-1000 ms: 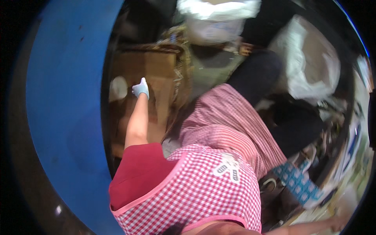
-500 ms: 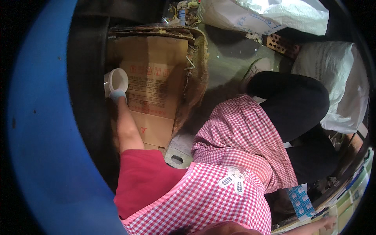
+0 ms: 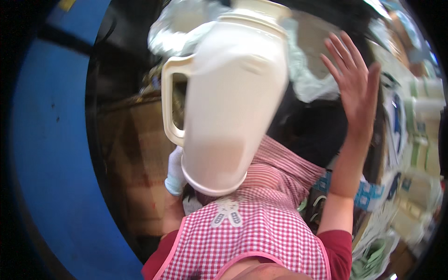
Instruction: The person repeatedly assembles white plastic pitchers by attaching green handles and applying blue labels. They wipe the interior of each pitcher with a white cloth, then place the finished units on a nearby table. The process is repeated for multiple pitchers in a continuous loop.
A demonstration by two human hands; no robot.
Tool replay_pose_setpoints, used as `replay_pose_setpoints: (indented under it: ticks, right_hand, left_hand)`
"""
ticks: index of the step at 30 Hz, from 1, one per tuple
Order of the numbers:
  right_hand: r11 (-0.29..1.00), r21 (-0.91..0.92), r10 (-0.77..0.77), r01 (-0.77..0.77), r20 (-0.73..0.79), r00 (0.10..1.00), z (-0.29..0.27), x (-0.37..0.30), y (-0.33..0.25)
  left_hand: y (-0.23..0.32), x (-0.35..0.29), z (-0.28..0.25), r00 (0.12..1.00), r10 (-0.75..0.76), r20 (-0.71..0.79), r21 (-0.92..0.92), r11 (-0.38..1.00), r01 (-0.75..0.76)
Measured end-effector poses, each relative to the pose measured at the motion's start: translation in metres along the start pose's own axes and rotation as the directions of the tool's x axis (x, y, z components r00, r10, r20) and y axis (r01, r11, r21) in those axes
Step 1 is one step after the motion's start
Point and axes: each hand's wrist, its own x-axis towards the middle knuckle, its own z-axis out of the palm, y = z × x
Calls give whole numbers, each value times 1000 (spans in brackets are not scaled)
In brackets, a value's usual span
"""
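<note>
A large cream-white plastic jug [image 3: 233,102] with a side handle [image 3: 167,100] fills the middle of the view, raised close in front of my chest. My left hand [image 3: 175,172], in a pale glove, is at its lower left side, below the handle. It holds the jug up; the fingers are hidden behind the jug. A darker patch shows through the wall near the base. My bare right hand [image 3: 352,86] is raised to the right of the jug, fingers spread, touching nothing.
A blue panel [image 3: 46,154] stands along the left. Under my left arm lies a brown cardboard sheet [image 3: 137,172]. White sacks [image 3: 186,25] are at the back. To the right, a bench [image 3: 373,219] carries several pale green and white items, beside a blue patterned strip [image 3: 366,196].
My left hand has lifted the white container from the cardboard up toward my chest. My right hand has come up from the lower right edge with its fingers spread. The view has turned right.
</note>
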Motion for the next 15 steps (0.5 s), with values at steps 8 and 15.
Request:
replay_pose_setpoints:
  ticks: [8,15]
  right_hand:
    - [845,-423,-384,327,-55,922,-16,-88,-72]
    - [164,-913,-530,374,238,814,-20,-95,-75]
  left_hand:
    - [162,72,152,664,298,686,482,497,-721]
    - [173,136,298,466,294,834,-49,882,-469]
